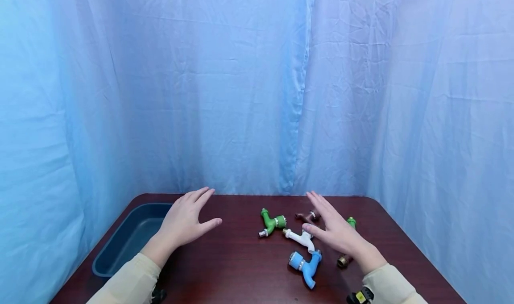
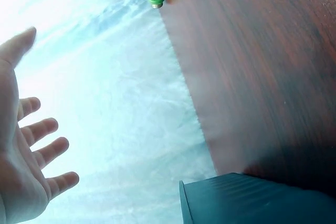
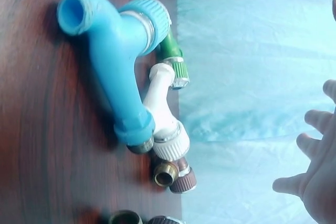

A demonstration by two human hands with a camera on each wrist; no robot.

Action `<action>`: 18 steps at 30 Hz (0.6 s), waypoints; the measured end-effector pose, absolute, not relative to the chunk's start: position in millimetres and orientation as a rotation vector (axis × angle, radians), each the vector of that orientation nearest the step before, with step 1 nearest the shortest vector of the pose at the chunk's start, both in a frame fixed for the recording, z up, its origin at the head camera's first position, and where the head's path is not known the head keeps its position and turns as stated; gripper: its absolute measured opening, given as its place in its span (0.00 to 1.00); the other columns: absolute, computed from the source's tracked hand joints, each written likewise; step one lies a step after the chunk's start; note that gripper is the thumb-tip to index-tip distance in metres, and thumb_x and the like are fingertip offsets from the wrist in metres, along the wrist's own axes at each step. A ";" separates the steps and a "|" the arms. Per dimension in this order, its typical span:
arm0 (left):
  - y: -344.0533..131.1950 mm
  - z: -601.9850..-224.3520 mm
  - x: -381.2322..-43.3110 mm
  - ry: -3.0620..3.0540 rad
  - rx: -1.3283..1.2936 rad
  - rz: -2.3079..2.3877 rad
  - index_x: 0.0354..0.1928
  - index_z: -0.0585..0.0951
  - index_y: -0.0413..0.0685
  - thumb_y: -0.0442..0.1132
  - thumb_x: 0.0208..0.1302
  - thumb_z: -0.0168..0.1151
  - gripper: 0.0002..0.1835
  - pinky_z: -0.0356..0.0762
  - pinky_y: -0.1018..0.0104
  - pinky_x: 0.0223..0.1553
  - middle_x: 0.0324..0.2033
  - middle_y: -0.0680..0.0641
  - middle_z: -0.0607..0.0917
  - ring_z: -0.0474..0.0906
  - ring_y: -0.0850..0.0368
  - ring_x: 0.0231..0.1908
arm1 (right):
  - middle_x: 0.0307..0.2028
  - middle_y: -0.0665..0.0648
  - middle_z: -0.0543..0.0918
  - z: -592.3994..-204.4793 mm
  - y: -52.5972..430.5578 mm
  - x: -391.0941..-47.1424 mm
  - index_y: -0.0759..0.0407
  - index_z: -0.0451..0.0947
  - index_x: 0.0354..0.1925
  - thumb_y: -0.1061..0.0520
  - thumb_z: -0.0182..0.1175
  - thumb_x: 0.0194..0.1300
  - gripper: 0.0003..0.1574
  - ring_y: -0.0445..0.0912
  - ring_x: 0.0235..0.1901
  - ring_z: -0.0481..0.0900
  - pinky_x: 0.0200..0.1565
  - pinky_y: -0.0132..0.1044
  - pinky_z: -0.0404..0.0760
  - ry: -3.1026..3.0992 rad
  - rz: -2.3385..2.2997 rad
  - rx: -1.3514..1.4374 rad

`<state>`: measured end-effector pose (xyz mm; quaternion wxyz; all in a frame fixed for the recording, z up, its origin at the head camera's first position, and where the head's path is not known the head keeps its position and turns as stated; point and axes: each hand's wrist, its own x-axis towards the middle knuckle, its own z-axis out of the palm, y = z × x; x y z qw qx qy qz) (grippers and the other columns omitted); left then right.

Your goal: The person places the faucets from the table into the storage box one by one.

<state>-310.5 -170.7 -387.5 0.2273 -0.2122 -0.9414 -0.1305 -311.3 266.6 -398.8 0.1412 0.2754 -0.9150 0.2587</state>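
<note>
Both hands hover over the table with fingers spread and nothing in them. My left hand (image 1: 182, 219) is above the right side of a dark blue tray (image 1: 105, 250). My right hand (image 1: 335, 232) is over a group of taps and partly covers some of them. A blue tap (image 1: 309, 268) lies nearest the front, with a white tap (image 1: 299, 238) just behind it. Farther left lies a green tap (image 1: 272, 222). A brown tap (image 1: 309, 216) shows beyond the right fingers. Another green piece (image 1: 351, 222) and a brown tap end with a brass mouth (image 1: 343, 261) stick out around the right hand.
The dark red-brown wooden table (image 1: 233, 259) has rounded far corners. Light blue curtains (image 1: 241, 94) hang behind it and along both sides. The tray's ribbed wall (image 2: 252, 203) appears low in the left wrist view.
</note>
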 end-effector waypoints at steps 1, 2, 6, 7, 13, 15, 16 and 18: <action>-171.8 -387.2 -310.5 -2.586 -0.574 -0.367 0.76 0.67 0.52 0.69 0.60 0.64 0.48 0.64 0.37 0.67 0.72 0.44 0.70 0.67 0.41 0.68 | 0.80 0.54 0.47 -398.6 265.7 -310.9 0.41 0.43 0.82 0.38 0.60 0.71 0.54 0.57 0.78 0.44 0.69 0.68 0.55 -2.633 0.770 0.797; -172.8 -386.8 -310.3 -2.581 -0.562 -0.376 0.76 0.67 0.51 0.68 0.60 0.64 0.47 0.65 0.37 0.66 0.71 0.44 0.70 0.67 0.41 0.68 | 0.80 0.54 0.47 -398.7 264.9 -310.8 0.41 0.43 0.82 0.39 0.61 0.71 0.53 0.57 0.78 0.44 0.69 0.68 0.56 -2.624 0.792 0.797; -177.4 -385.9 -308.9 -2.562 -0.526 -0.407 0.75 0.68 0.50 0.65 0.62 0.66 0.45 0.68 0.36 0.64 0.70 0.43 0.71 0.68 0.40 0.67 | 0.80 0.55 0.50 -400.9 262.8 -310.5 0.41 0.44 0.82 0.42 0.60 0.72 0.52 0.56 0.77 0.51 0.67 0.66 0.61 -2.577 0.850 0.790; -178.6 -385.6 -308.3 -2.559 -0.519 -0.417 0.75 0.68 0.50 0.64 0.62 0.66 0.45 0.68 0.36 0.64 0.70 0.42 0.72 0.68 0.40 0.67 | 0.80 0.56 0.51 -401.5 262.5 -310.6 0.41 0.44 0.82 0.43 0.60 0.72 0.51 0.56 0.76 0.54 0.66 0.65 0.64 -2.565 0.863 0.786; -186.5 -383.7 -305.9 -2.549 -0.469 -0.459 0.73 0.70 0.47 0.63 0.63 0.66 0.42 0.70 0.35 0.62 0.68 0.41 0.73 0.70 0.38 0.65 | 0.77 0.56 0.58 -402.9 258.7 -310.9 0.42 0.46 0.82 0.48 0.57 0.75 0.47 0.53 0.58 0.75 0.52 0.57 0.75 -2.506 0.969 0.785; -189.1 -383.0 -305.2 -2.547 -0.447 -0.471 0.73 0.71 0.47 0.62 0.63 0.66 0.42 0.70 0.35 0.62 0.68 0.40 0.74 0.70 0.38 0.65 | 0.77 0.56 0.58 -402.8 257.7 -311.1 0.40 0.45 0.82 0.49 0.54 0.76 0.45 0.58 0.60 0.75 0.53 0.61 0.76 -2.494 1.050 0.790; -190.5 -382.6 -304.8 -2.545 -0.436 -0.478 0.73 0.71 0.46 0.62 0.63 0.66 0.42 0.70 0.35 0.62 0.68 0.40 0.74 0.70 0.38 0.65 | 0.78 0.56 0.57 -402.4 256.9 -311.2 0.39 0.45 0.82 0.50 0.53 0.77 0.44 0.61 0.64 0.72 0.56 0.64 0.74 -2.486 1.096 0.796; -193.8 -381.9 -303.9 -2.540 -0.417 -0.486 0.72 0.71 0.46 0.61 0.63 0.66 0.41 0.70 0.34 0.61 0.67 0.39 0.74 0.70 0.37 0.65 | 0.79 0.57 0.54 -401.7 255.5 -311.6 0.38 0.45 0.82 0.53 0.51 0.78 0.42 0.66 0.70 0.64 0.62 0.69 0.67 -2.459 1.208 0.814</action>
